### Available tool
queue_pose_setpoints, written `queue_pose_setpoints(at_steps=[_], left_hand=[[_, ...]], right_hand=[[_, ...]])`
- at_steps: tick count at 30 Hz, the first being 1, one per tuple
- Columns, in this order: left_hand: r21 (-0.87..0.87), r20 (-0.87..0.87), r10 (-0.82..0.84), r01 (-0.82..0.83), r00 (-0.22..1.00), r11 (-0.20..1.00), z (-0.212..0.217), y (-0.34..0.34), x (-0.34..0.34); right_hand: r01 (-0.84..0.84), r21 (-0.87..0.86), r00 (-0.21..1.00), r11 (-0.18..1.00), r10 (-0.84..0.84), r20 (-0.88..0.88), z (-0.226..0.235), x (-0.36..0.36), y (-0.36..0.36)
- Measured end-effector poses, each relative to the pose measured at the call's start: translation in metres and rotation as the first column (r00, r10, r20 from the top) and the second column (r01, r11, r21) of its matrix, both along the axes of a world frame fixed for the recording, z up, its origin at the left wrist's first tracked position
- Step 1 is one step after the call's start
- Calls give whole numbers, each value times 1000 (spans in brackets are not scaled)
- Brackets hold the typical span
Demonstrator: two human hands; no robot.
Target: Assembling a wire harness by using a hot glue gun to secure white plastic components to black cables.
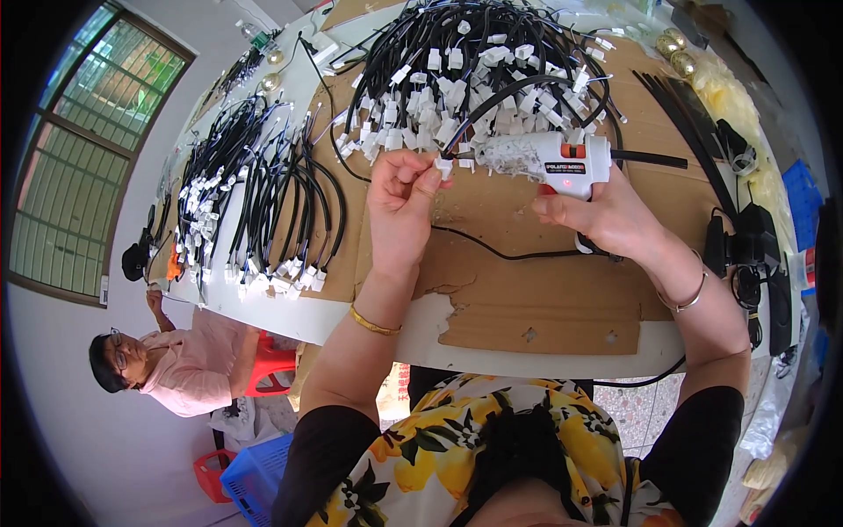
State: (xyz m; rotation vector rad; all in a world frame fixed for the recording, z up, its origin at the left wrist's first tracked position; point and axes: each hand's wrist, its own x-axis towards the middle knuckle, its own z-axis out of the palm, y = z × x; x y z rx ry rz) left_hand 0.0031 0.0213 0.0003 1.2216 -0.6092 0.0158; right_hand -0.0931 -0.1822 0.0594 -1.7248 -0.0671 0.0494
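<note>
My right hand [606, 211] is wrapped round the handle of a white hot glue gun [562, 162], its nozzle pointing left. A black glue stick [650, 159] sticks out of the gun's rear. Between the thumb and fingers of my left hand [404, 198] is a small white connector [444, 165] on a black cable. The gun's tip is right beside this connector; whether they touch I cannot tell. Just beyond both hands lies a big heap of black cables [492, 35] with white connectors.
Cardboard [544, 316] covers much of the white table [408, 329]. More black cables [307, 189] lie in rows at the left. The gun's cord [518, 256] crosses the cardboard. Black adapters [753, 241] and yellowish plastic [729, 97] are at the right. A person [176, 364] sits at the left.
</note>
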Motion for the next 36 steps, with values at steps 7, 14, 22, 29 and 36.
queue_pose_setpoints(at_steps=[7, 14, 22, 29, 36], left_hand=[[-28, -6, -15, 15, 1000, 1000, 2, -3, -1], [-57, -59, -70, 67, 996, 996, 4, -2, -3], [-41, -69, -124, 121, 990, 992, 5, -1, -2], [-71, -115, -198, 191, 973, 979, 4, -1, -2], [-163, -243, -285, 250, 927, 954, 3, 2, 0]], right_hand=[[3, 19, 1000, 1000, -3, -7, 0, -1, 0], [38, 67, 999, 997, -38, -3, 3, -1, 2], [20, 66, 999, 998, -22, 31, -1, 0, 1], [-5, 24, 999, 1000, 4, 39, 0, 0, 0], [22, 63, 999, 998, -24, 36, 4, -2, 2]])
